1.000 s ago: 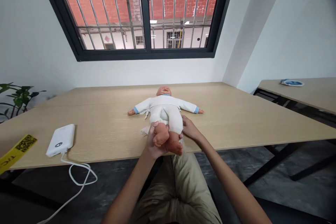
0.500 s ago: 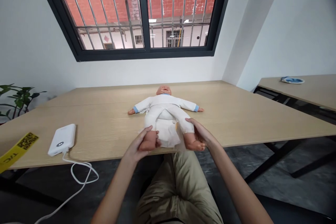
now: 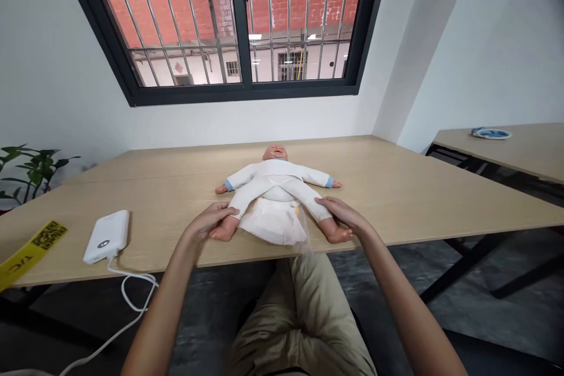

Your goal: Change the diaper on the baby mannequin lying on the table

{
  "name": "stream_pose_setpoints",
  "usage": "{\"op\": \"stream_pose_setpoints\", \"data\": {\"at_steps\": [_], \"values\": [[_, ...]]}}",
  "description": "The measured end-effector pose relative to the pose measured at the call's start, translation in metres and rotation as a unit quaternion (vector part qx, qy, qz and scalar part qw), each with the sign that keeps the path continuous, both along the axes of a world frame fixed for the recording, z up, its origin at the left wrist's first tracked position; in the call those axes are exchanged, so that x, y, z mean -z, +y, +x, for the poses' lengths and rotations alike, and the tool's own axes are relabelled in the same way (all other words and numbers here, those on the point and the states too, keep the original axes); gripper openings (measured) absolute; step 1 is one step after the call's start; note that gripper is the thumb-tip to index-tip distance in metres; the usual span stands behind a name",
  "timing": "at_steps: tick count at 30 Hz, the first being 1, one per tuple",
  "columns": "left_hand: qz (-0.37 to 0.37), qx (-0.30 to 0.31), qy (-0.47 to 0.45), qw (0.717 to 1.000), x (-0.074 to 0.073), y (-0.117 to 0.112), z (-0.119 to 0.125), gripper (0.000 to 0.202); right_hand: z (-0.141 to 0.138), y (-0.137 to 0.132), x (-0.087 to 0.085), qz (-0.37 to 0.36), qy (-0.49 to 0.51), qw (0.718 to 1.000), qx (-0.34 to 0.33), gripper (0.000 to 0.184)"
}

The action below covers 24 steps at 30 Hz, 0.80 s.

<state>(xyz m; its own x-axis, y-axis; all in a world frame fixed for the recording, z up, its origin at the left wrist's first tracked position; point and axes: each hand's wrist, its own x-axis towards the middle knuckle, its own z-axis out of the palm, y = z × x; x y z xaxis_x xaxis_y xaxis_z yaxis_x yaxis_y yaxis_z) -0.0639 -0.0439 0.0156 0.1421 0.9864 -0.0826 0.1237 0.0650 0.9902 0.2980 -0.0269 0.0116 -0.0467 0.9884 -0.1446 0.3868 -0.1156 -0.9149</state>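
Window (image 3: 244, 92): dark frame, metal bars, beyond doll's head, brick wall outside
Desk (image 3: 396, 188): pale wood, under doll
Doll (image 3: 275, 167): on its back on desk, head toward window, arms and legs spread, white outfit, blue cuffs
Left hand (image 3: 215, 217): fingers wrapped on doll's leg at the trouser hem, person's left side
Right hand (image 3: 341, 211): fingers clasped on doll's other leg, near the foot; hands well apart
White pad (image 3: 271, 223): between doll's legs, see-through edge at near desk edge
Power bank (image 3: 106, 237): left of doll, white cable (image 3: 132, 299) plugged in
Yellow strip (image 3: 30, 255): farther left of doll
Plant (image 3: 37, 171): far left of doll
Second desk (image 3: 533, 153): far right of doll, blue-and-white item (image 3: 491, 133) on it
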Motion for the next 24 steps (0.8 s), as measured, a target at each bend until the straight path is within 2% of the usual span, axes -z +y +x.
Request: {"op": "stream_pose_setpoints", "data": {"at_steps": [2,4,7,9,11,13,15,17,20,21,24], "values": [[-0.024,0.016,0.0,1.0,0.007,0.002,0.001,0.037,0.001,0.002,0.003,0.001,-0.004,1.0,-0.007,0.039],[-0.01,0.009,0.016,1.0,0.013,0.003,0.003,0.039,0.001,0.002,0.007,0.016,-0.018,1.0,-0.017,0.039],[0.079,-0.026,0.075,0.994,0.019,0.002,0.008,0.046,0.001,-0.003,0.01,0.082,-0.061,0.994,-0.045,0.042],[0.153,-0.025,0.114,0.981,0.02,-0.002,0.012,0.059,-0.004,-0.012,0.008,0.13,-0.125,0.983,-0.03,0.042],[0.225,-0.009,0.155,0.962,0.018,-0.008,0.016,0.068,-0.014,-0.025,0.003,0.184,-0.238,0.953,0.022,0.036],[0.281,0.004,0.205,0.938,0.015,-0.014,0.021,0.065,-0.032,-0.04,0.0,0.259,-0.35,0.898,0.058,0.03],[0.306,0.019,0.245,0.92,0.011,-0.018,0.025,0.053,-0.055,-0.055,0.002,0.331,-0.38,0.863,0.025,0.029],[0.319,0.042,0.265,0.909,0.005,-0.018,0.028,0.041,-0.079,-0.068,0.01,0.389,-0.354,0.848,-0.062,0.039],[0.344,0.085,0.277,0.893,-0.002,-0.012,0.031,0.035,-0.107,-0.076,0.024,0.407,-0.348,0.837,-0.113,0.06],[0.349,0.103,0.276,0.889,-0.004,-0.009,0.032,0.034,-0.112,-0.076,0.028,0.408,-0.358,0.832,-0.115,0.061],[0.346,0.146,0.255,0.891,-0.006,-0.001,0.032,0.034,-0.115,-0.07,0.031,0.397,-0.391,0.823,-0.113,0.043]]}}
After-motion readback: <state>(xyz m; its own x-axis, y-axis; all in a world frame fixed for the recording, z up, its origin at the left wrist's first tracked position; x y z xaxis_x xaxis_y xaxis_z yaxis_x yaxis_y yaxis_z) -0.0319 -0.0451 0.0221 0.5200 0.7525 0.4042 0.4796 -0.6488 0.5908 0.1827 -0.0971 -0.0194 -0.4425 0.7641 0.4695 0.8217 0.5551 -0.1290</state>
